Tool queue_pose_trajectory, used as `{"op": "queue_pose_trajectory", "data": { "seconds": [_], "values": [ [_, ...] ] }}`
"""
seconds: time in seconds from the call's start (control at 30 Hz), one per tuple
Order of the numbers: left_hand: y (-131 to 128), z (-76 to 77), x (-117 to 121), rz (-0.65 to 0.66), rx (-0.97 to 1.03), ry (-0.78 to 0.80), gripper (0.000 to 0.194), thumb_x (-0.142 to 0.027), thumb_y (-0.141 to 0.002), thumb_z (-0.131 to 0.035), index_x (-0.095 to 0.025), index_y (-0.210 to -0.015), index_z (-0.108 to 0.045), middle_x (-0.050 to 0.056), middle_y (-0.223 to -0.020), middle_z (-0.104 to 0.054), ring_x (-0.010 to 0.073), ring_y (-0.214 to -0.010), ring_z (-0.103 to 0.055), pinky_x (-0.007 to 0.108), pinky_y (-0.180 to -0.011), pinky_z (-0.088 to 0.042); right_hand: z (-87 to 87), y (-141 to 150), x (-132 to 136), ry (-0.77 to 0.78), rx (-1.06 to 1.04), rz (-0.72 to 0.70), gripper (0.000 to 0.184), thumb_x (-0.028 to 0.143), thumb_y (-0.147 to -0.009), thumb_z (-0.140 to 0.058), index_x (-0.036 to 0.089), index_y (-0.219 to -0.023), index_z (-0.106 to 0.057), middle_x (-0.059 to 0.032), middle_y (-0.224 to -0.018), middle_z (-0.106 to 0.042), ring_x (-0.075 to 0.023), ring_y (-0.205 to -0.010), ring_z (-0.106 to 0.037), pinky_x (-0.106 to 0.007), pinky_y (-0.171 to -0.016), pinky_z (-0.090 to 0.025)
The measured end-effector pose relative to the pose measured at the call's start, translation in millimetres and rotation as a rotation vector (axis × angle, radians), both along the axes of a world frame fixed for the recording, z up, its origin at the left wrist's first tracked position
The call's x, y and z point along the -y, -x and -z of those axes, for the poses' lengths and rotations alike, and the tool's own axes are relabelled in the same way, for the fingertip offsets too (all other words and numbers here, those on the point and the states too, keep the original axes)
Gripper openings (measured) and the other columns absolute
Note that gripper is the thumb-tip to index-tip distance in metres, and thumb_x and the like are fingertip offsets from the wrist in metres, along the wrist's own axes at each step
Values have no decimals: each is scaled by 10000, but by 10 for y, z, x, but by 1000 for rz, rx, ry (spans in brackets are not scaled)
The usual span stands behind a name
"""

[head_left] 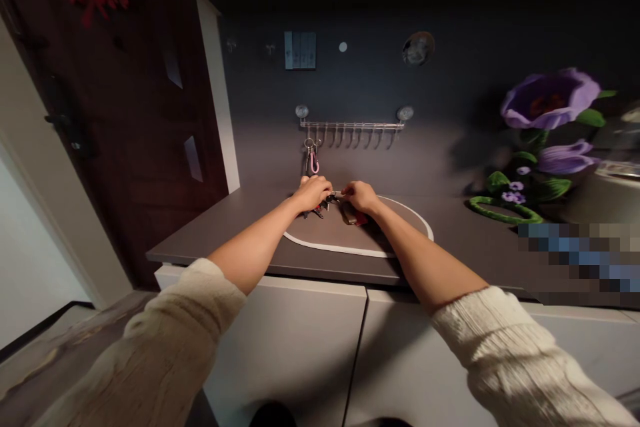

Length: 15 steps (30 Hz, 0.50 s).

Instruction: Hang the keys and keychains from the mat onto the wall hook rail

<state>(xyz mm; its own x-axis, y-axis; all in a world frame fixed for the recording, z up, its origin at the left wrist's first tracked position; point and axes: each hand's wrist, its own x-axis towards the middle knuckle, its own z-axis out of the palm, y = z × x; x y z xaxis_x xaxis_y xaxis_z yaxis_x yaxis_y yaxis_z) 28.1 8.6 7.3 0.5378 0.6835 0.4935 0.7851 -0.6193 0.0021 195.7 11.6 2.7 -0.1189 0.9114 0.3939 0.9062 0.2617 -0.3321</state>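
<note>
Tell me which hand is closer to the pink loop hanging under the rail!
Left. The left hand is just below the pink loop in this view; the right hand is farther off, below and to its right.

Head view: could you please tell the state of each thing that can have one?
Left hand, fingers curled over the keys; grip partly hidden.
Right hand, fingers bent; grip unclear.
Keys, bunched.
Brown-and-red item, below right hand; unclear whether held.
Mat, lying flat.
Pink clip, hanging from the hook rail.
Hook rail, mounted.
Large purple flower, open.
Cabinet doors, shut.
Door, apparently shut.
Sleeves, pushed up.
</note>
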Motion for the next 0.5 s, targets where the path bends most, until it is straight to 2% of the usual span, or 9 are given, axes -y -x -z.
{"op": "queue_pose_trajectory", "data": {
  "seconds": [0.23, 0.37, 0.5],
  "values": [
    [6, -20, -28, 46, 166, 19, 207, -229, -837, -387, -206, -858, -591, 42, -957, -593, 183, -984, -476, 341, -849, -307, -34, 24, 51, -21, -55, -45, 176, 143, -697, -574, 152, -842, -672, -69, -860, -674, -150, -785, -589, -208, -688, -389],
    [-18, -29, -53, 91, 344, 101, 174, -212, -812, -413, -178, -813, -584, 34, -912, -602, 162, -911, -501, 304, -820, -343, -47, 38, 69, -33, -224, -100, 113, 163, -686, -574, 156, -762, -658, -24, -722, -648, -112, -668, -548, -205, -650, -377],
    [-30, -18, -95, 171, 533, 227, 141, -195, -786, -435, -143, -790, -566, 23, -819, -598, 127, -771, -512, 252, -745, -381, -61, 68, 94, -7, -511, -203, 85, 201, -688, -570, 144, -714, -627, 6, -639, -597, -77, -575, -477, -200, -599, -363]
  ]
}}
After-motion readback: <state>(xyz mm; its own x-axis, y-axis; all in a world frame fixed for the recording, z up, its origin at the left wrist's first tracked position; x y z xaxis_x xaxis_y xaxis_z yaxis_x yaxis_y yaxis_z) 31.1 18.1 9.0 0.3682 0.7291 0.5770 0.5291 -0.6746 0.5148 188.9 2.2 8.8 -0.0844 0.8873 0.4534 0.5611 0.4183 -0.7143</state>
